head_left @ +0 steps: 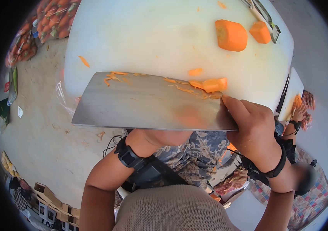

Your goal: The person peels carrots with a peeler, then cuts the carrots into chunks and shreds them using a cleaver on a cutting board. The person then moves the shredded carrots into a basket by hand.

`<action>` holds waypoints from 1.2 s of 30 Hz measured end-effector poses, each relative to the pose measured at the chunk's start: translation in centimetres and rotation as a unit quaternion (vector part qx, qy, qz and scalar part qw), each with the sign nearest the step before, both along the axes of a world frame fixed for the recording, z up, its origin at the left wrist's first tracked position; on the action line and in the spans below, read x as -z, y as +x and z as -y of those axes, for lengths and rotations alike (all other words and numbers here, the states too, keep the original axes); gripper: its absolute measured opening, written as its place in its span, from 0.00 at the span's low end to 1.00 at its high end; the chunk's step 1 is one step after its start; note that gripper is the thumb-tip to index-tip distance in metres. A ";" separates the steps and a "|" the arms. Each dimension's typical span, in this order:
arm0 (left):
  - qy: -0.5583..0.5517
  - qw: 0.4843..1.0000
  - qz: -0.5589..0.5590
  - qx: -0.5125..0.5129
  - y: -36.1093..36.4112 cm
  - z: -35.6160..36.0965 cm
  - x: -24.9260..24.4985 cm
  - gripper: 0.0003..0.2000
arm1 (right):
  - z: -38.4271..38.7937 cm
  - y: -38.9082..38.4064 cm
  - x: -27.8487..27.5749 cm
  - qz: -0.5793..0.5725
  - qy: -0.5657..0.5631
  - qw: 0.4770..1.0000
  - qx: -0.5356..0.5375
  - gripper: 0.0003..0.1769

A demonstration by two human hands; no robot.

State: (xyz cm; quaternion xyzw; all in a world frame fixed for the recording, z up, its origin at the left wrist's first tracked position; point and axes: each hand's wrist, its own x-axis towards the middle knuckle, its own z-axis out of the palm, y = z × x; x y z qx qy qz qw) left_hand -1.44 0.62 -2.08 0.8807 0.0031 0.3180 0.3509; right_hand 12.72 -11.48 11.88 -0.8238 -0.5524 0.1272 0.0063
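My right hand is closed on the handle end of a wide cleaver. The broad blade lies level across the view at the near edge of the white cutting board, with thin carrot shreds stuck along its far edge. A small carrot piece overlaps that edge close to my right thumb. Below the blade shows the base of my left hand; its fingers are hidden behind the steel. Farther up the board sit a thick carrot chunk and a smaller carrot block.
A peeler rests at the board's far right corner. Mesh sacks of carrots stand on the floor at upper left. On the right, another person's hand is over shredded carrot on a second board. Cardboard boxes lie at lower left.
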 end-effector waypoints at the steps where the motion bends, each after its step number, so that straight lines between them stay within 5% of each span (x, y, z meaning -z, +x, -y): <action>1: 0.015 1.000 0.000 -0.023 0.4 -0.2 -0.4 0.14 | -0.1 -0.2 0.2 0.000 0.010 1.000 0.001 0.12; 7: 0.093 0.994 0.040 -0.047 0.6 -0.8 -0.6 0.12 | 0.4 -0.4 0.3 0.003 0.045 0.999 -0.002 0.09; 11: 0.064 0.997 0.019 -0.048 -0.1 0.3 1.3 0.12 | 1.4 -1.1 -1.2 0.034 0.032 0.999 -0.008 0.16; 16: -0.180 0.983 -0.024 0.041 -0.2 0.2 1.6 0.12 | 2.4 -1.0 -2.4 0.041 0.002 0.999 -0.007 0.23; 21: -0.233 0.970 -0.044 0.060 -0.6 1.1 2.3 0.12 | 2.5 -0.9 -2.9 0.019 -0.027 0.999 -0.009 0.32; 26: -0.384 0.911 -0.108 0.106 -0.8 1.9 2.8 0.12 | 1.7 -0.6 -3.1 -0.010 -0.031 0.999 0.003 0.28; 28: -0.067 0.998 -0.010 0.007 -0.3 1.3 1.5 0.12 | 1.3 -0.3 -2.9 -0.022 -0.032 0.999 0.012 0.25; 31: 0.066 0.997 0.033 -0.026 0.4 -0.1 -0.1 0.13 | 0.6 0.2 -1.9 -0.048 -0.035 0.998 0.023 0.17; 36: 0.042 0.997 0.053 -0.031 1.3 -0.8 -1.0 0.13 | -0.7 0.6 0.1 -0.059 0.024 0.998 0.016 0.13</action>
